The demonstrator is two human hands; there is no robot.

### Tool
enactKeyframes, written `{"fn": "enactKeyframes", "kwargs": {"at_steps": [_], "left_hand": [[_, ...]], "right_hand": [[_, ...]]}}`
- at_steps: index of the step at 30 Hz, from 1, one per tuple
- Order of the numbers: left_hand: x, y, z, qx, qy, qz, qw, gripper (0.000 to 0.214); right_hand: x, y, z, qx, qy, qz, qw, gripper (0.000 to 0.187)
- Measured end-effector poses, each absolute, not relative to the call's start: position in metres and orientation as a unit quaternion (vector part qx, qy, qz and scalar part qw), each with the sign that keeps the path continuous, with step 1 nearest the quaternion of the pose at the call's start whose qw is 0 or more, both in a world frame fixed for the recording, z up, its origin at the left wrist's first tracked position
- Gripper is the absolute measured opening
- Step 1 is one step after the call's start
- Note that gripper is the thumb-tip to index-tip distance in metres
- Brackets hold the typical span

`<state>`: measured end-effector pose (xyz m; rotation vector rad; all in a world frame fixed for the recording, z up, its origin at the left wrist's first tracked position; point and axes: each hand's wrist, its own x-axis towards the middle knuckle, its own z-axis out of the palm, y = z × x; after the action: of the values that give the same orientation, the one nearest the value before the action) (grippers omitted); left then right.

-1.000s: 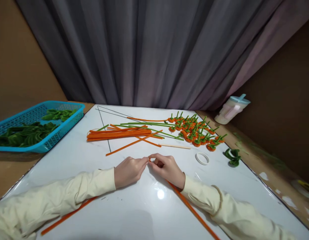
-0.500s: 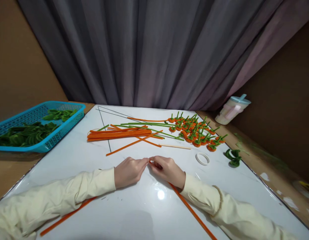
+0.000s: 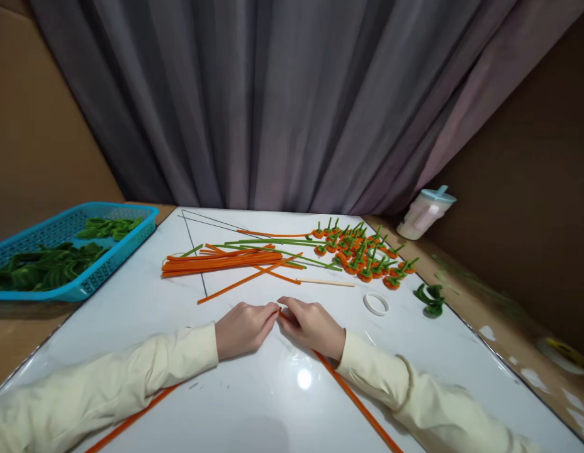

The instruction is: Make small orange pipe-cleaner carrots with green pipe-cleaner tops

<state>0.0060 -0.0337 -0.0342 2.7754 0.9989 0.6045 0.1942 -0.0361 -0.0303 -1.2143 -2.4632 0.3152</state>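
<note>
My left hand (image 3: 245, 328) and my right hand (image 3: 311, 326) rest on the white table (image 3: 254, 402), fingertips meeting in a pinch at the middle. Both are closed on an orange pipe cleaner (image 3: 353, 397). From my right hand the pipe cleaner runs toward the near right under my cream sleeve. Another orange length (image 3: 131, 420) shows under my left forearm. Beyond my hands lies a bundle of orange pipe cleaners (image 3: 221, 262) with a few green ones (image 3: 273, 243) across it.
Several small orange-and-green finished pieces (image 3: 362, 251) lie at the far right, with a white ring (image 3: 376, 303) and a green coil (image 3: 430, 299) nearby. A blue basket (image 3: 70, 220) of green pieces stands at the left. A lidded cup (image 3: 426, 212) stands by the curtain.
My hands have stayed pinched together on the pipe cleaner. The view has tipped slightly, so everything sits a little lower and further left in the picture.
</note>
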Motion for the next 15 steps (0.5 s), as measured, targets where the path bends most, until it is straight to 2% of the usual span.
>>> {"fn": "enactKeyframes", "kwargs": {"at_steps": [6,15], "left_hand": [[0.006,-0.031,-0.030,0.934,0.302,0.178,0.064,0.018],[0.009,-0.029,-0.028,0.935,0.297,0.189,0.044,0.018]], "right_hand": [[0.204,-0.033,-0.017,-0.420,-0.900,0.045,0.110,0.033],[0.213,-0.033,-0.011,-0.420,-0.898,0.041,0.125,0.027]]}}
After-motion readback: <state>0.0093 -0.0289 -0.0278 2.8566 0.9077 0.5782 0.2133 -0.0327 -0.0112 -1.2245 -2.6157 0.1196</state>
